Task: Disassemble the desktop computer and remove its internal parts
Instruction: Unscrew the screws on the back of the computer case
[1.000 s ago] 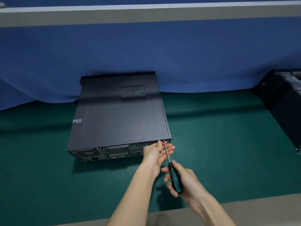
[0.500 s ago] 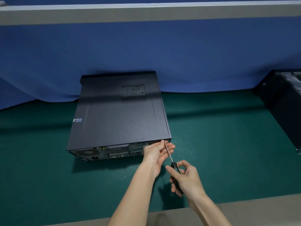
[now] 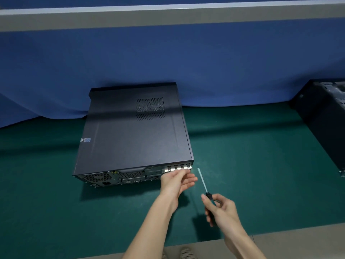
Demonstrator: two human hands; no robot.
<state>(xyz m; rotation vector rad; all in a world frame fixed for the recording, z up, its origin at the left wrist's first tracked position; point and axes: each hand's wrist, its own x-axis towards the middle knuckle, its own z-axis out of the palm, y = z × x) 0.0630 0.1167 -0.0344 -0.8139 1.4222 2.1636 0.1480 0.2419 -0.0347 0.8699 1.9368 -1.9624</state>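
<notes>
Gripping the screwdriver (image 3: 209, 196) in your right hand (image 3: 223, 212), left hand (image 3: 175, 181) touching the rear panel (image 3: 134, 174) (pinch unclear), you faced the desktop computer (image 3: 134, 131) flat at 11 o'clock, likely heavy, rigid steel, best held by its side edges.

a green mat (image 3: 261, 165) runs up to a blue cloth backdrop (image 3: 168, 62).

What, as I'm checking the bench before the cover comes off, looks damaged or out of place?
Nothing stands out. The desktop computer lies flat on the mat, cover on; the left hand touches its rear panel, the right hand holds the screwdriver.
</notes>
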